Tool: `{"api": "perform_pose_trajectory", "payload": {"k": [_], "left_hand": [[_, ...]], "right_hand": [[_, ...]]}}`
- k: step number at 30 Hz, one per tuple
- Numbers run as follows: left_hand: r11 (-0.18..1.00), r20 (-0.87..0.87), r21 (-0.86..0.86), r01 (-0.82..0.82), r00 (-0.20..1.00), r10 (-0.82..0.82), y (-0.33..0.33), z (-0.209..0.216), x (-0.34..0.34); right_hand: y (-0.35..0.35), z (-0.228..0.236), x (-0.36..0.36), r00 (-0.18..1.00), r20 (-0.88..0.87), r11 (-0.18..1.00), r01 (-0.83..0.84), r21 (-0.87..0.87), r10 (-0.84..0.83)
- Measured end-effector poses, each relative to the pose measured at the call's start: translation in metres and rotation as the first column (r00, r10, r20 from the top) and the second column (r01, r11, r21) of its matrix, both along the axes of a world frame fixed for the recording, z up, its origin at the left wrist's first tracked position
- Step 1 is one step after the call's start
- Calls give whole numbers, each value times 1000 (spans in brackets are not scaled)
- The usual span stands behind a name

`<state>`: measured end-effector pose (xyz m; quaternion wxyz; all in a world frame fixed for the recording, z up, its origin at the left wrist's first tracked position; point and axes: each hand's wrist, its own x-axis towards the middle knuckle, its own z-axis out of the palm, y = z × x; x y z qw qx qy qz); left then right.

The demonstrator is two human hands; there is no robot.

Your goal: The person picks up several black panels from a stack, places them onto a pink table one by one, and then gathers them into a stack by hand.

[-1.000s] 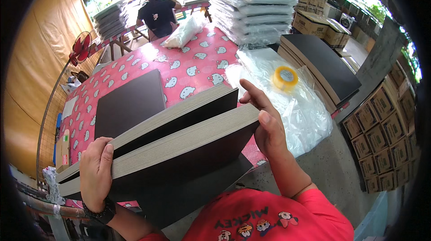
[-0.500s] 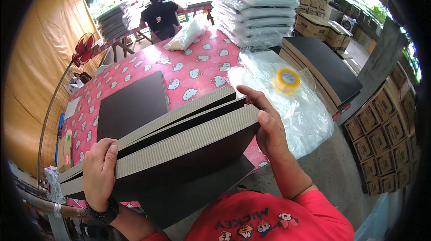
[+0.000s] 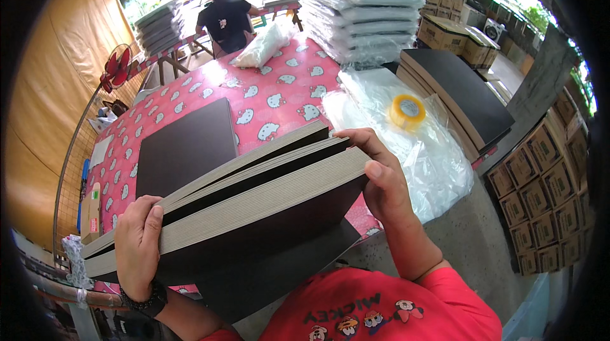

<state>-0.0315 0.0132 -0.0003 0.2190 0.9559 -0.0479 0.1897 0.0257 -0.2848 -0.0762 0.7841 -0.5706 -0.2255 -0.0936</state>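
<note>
Head view, black boards [image 3: 267,199], fanned into more sections than earlier

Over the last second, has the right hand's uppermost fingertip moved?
Yes: on the right hand, that fingertip has shifted down and slightly left in view, judged against the tape roll.

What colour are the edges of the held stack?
The held stack's edges are pale greyish-beige, seen best in the head view.
</note>
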Motion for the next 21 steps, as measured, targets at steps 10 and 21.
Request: {"api": "perform_pose_trajectory", "payload": {"k": [10,21], "left_hand": [[935,23,24,354,935,-354,4,5,-7],[927,-100,282,247,969,-228,-12,8,-35]], "right_hand": [[-26,13,33,960,-69,951,-278,-135,271],[20,-12,85,975,-80,871,-222,-438,209]]}}
